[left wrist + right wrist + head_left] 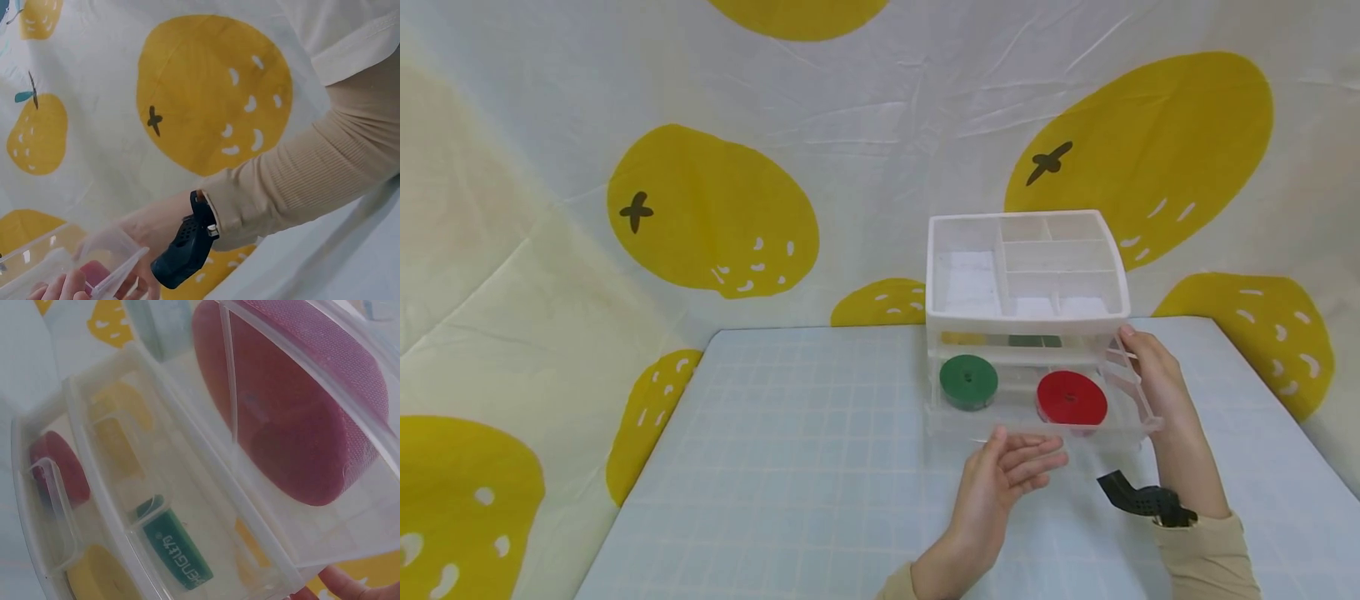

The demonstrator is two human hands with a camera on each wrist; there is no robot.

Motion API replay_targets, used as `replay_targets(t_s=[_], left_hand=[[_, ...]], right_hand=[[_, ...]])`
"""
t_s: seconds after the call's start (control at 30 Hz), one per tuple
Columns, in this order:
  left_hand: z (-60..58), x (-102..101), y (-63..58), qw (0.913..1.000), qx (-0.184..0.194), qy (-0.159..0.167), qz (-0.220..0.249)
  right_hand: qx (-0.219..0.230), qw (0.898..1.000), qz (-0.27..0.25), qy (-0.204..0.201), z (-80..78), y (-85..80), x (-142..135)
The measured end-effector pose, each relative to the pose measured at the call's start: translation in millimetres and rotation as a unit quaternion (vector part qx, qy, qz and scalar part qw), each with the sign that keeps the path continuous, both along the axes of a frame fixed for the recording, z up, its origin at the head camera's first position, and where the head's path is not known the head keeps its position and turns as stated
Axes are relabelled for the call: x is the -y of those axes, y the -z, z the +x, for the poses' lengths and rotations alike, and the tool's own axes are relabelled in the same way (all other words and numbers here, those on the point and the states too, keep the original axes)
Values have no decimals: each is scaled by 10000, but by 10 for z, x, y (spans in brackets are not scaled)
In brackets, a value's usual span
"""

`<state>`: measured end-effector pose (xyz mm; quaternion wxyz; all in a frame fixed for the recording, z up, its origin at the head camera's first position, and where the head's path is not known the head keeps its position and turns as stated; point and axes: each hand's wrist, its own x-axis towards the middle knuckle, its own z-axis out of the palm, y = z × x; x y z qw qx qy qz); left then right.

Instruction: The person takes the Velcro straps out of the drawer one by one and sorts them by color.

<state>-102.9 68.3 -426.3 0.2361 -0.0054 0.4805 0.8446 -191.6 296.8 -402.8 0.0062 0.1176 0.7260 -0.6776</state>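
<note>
A white plastic drawer organizer (1028,323) has a clear drawer (1018,427) pulled out at its front. Inside that drawer lie a green ribbon roll (968,382) on the left and a red ribbon roll (1071,397) on the right. My left hand (1000,483) is at the drawer's front edge, fingers loosely extended with nothing held; whether they touch it is unclear. Against the organizer's right side rests my right hand (1161,379), its fingertips partly hidden. The right wrist view shows the red roll large through clear plastic, with fingers (342,586) at the bottom.
Other drawers hold a small red roll (59,465), a yellow roll (100,575) and a green piece with white lettering (175,547). Divided compartments (1060,257) form the organizer's top. A fruit-patterned cloth (865,167) hangs behind the pale checked table (790,467).
</note>
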Motion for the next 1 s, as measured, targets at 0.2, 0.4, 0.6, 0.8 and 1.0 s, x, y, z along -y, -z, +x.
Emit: replay_targets(t_s=[0.2, 0.4, 0.6, 0.8, 1.0], left_hand=[[21, 6, 13, 10000, -7, 79, 44], [15, 33, 13, 9997, -186, 155, -45], [31, 119, 39, 9971, -595, 351, -303], [36, 244, 17, 9916, -920, 617, -670], [30, 389, -67, 9831, -1290, 831, -1000]], right_hand=[[-45, 9999, 92, -62, 21, -4, -5], [-84, 9997, 245, -11, 10, -10, -3], [-124, 9992, 371, -47, 9, 5, -4], [-81, 9995, 301, -31, 1, -2, 5], [-164, 9996, 237, 3, 6, 6, 1]])
